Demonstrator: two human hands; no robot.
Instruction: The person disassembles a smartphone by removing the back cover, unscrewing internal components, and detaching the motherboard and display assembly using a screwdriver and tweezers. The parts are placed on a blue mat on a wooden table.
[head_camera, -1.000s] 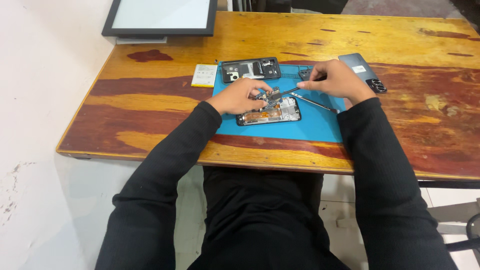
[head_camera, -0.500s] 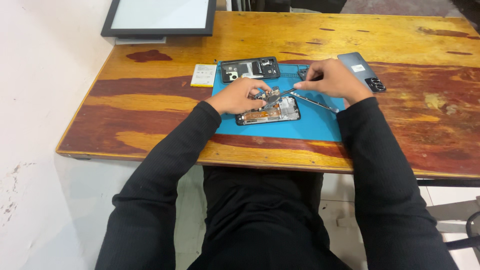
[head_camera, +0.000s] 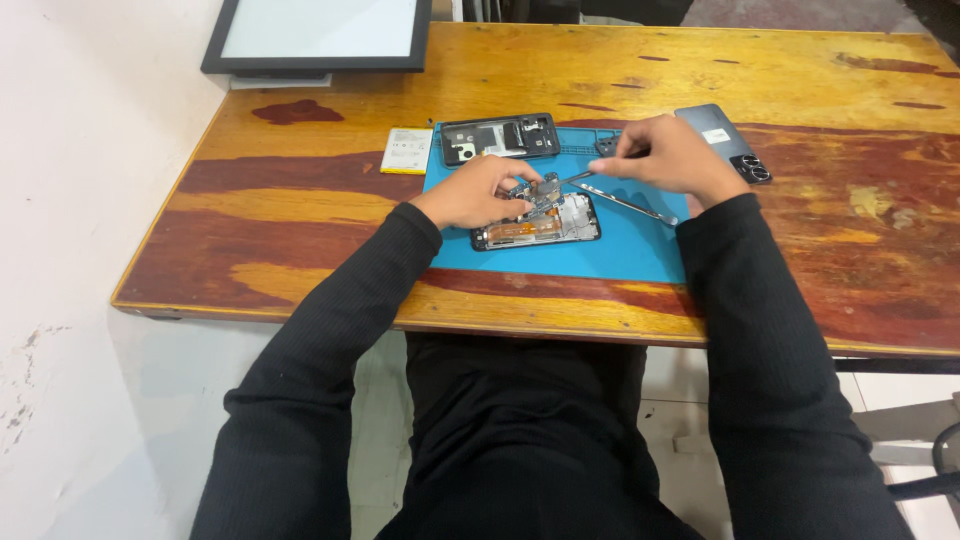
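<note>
Since the opened phone (head_camera: 537, 222) on the blue mat (head_camera: 600, 255) bares thin boards and flex strips, it looks light, stiff and fragile, best held by its frame edges; the left hand (head_camera: 478, 192) has its fingers closed on a small lifted part, the right hand (head_camera: 668, 155) pinches slim tweezers (head_camera: 575, 179). A pale rectangular label-like card (head_camera: 407, 150) lies on the bench (head_camera: 300, 220) left of the mat

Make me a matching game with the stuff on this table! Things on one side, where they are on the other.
Things:
1. opened phone
2. pale battery
3. grey back cover
4. monitor

Places:
A. far left corner of the wooden table
B. wood, just left of the blue mat
C. on the mat, under the left hand
D. behind the right hand

Pairs: 1-C, 2-B, 3-D, 4-A
</note>
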